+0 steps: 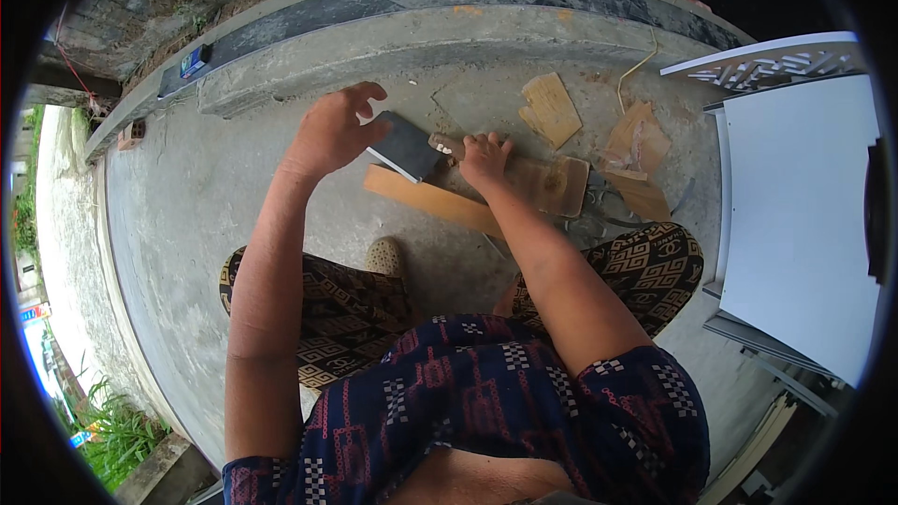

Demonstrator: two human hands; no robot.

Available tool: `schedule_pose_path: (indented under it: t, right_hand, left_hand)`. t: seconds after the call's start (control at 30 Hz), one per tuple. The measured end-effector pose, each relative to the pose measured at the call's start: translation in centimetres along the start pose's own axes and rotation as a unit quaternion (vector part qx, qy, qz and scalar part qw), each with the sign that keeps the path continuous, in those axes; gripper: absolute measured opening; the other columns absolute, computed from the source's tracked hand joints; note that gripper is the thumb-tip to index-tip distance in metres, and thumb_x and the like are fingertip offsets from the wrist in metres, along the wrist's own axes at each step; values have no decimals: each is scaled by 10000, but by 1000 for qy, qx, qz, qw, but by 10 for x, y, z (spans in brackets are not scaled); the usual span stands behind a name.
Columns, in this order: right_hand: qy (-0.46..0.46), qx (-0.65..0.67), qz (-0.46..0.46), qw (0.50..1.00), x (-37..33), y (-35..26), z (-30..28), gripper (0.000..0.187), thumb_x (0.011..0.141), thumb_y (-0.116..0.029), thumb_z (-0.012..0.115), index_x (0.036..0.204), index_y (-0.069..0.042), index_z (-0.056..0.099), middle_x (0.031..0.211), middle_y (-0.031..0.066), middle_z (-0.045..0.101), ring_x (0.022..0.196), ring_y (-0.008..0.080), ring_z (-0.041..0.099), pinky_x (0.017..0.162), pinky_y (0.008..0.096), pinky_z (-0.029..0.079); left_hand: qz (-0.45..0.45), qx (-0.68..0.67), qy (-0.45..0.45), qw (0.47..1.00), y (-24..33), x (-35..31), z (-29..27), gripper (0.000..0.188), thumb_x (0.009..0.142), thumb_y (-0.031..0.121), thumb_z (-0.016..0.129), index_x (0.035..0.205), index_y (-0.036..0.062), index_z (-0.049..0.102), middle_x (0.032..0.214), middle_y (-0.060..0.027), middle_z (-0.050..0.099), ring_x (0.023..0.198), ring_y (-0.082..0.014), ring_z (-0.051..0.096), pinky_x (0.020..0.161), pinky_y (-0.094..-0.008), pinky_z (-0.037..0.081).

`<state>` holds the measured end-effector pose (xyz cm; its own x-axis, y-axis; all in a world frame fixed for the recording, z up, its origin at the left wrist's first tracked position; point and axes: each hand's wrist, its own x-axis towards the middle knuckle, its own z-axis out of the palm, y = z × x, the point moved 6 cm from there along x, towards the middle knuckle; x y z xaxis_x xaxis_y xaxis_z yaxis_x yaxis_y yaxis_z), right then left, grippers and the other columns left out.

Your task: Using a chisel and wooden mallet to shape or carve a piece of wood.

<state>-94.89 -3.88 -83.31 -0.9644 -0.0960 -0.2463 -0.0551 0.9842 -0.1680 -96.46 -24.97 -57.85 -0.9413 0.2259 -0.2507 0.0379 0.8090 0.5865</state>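
My left hand (339, 128) is raised over the floor with its fingers bent and apart, holding nothing visible. Just right of it lies a dark grey flat slab (409, 145) with a pale edge. My right hand (485, 161) grips a short brown block (447, 143) from above; white specks mark the block's left end, and the fingers hide the rest. Below and right of this hand is a worn brown board (563, 185). A curved tan strip (426, 198) lies nearest my knees, partly behind my right forearm.
Torn cardboard (552, 110) and crumpled brown paper (638, 138) lie beyond the board. A low concrete ledge (421, 37) curves across the far side, with a small blue box (194, 62) at its left. A white panel (795, 215) stands on the right.
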Motion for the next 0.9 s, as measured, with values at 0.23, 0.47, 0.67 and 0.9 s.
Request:
schedule_pose_path:
  t: [0.23,0.47,0.67,0.9]
  right_hand:
    - [113,244,-62,961,33,-43,-126,364,780,-300,696,1075,-116,588,1060,102,656,1035,332,597,915,555,371]
    - [186,349,-236,888,-13,-59,-225,420,775,-264,713,1134,-85,589,1011,151,639,917,334,642,799,423,509]
    - [-20,371,-161,914,-16,10,-206,583,775,-317,765,1277,-80,587,1115,137,648,1033,261,634,872,365,502]
    - [-77,246,295,920,-73,215,-15,916,710,-397,809,1432,-11,399,1383,229,508,1255,352,521,1010,404,451]
  left_hand:
    - [-20,21,32,999,-1,15,8,535,812,381,731,1220,64,592,1039,-165,684,991,-312,667,858,-410,511]
    - [57,-311,43,948,40,27,40,662,791,557,745,1187,52,582,984,-82,664,809,-138,638,618,-278,521]
    - [9,-384,17,923,45,43,73,458,840,412,734,1113,70,598,831,-31,664,647,-100,614,545,-249,497]
    - [4,-406,65,912,61,36,58,290,839,241,756,953,58,562,722,4,599,570,-68,529,504,-243,438]
